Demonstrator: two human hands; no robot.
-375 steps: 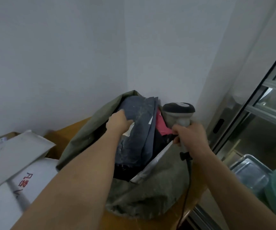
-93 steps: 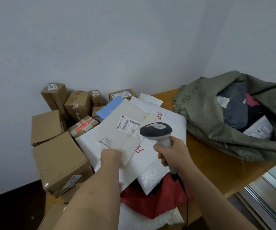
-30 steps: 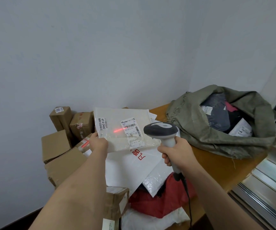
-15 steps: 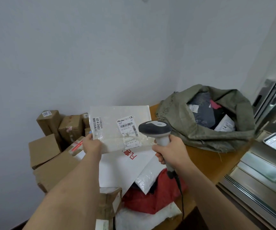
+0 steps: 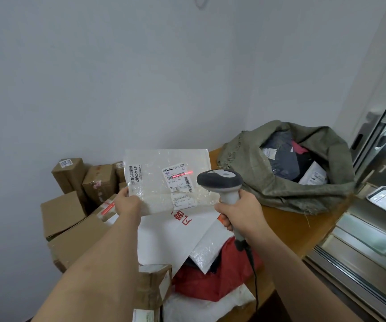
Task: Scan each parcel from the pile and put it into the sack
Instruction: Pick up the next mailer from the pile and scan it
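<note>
Head view: left hand [image 5: 128, 202] grips parcel [image 5: 166, 180], right hand [image 5: 238, 213] grips scanner [image 5: 221, 182]; sack [image 5: 252, 173] beside.

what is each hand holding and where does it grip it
Left hand pinches the white parcel at its lower left corner; right hand grips the scanner by its handle.

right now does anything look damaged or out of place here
Mostly orderly. One oddity: the lower label on the white parcel held by the left hand looks torn along its top edge. The scanner beam falls on the intact upper barcode label.
</note>
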